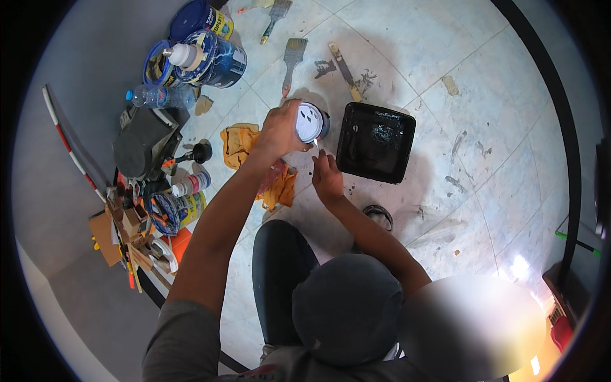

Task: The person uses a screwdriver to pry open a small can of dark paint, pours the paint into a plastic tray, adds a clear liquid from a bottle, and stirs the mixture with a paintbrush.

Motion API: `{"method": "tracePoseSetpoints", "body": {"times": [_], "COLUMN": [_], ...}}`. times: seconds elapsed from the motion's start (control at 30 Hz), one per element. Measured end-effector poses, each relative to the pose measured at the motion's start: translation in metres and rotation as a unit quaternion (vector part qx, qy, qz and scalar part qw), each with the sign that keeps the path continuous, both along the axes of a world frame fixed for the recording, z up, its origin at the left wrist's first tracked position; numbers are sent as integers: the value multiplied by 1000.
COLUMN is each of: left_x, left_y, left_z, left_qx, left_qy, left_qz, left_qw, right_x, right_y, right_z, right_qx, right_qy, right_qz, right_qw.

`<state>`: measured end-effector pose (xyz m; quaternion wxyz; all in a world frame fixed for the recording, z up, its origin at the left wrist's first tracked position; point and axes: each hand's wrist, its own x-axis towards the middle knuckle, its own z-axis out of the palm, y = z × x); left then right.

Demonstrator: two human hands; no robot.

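My left hand [280, 130] is wrapped round the side of a small paint can [325, 125]. A pale, dark-specked lid [309, 122] covers the top of the can, which is tilted slightly. Just below and right of it, the fingers of my right hand [328, 179] pinch a thin, light-coloured tool [316, 144]. The tool's far end meets the lower rim of the lid; what kind of tool it is, I cannot make out. Right of the can lies a black paint tray [375, 141] with wet, dark paint inside.
Two brushes [294, 57] [277, 19] and a flat stick [344, 69] lie on the stained tile floor beyond the can. Orange cloths [240, 141] sit to the left. Paint buckets [226, 62], a plastic bottle [159, 97] and mixed tools line the left wall. A dark ring-shaped object [379, 216] lies near my right forearm.
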<state>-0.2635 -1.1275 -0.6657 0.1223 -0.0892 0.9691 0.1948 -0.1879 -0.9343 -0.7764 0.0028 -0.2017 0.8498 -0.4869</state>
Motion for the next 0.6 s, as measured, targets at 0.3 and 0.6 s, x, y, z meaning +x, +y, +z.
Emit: {"method": "tracePoseSetpoints", "body": {"times": [0.3, 0.6], "left_x": [0, -6], "left_y": [-9, -31], "left_z": [5, -10], "left_qx": [40, 71], "left_qy": [18, 68], "left_qz": [-17, -144], "left_qw": [999, 985], "right_x": [-10, -83], "right_y": [12, 38], "right_z": [40, 104], "right_qx": [13, 212], "right_qy": [-53, -83], "right_qz": [10, 114], "right_qw": [998, 967]}}
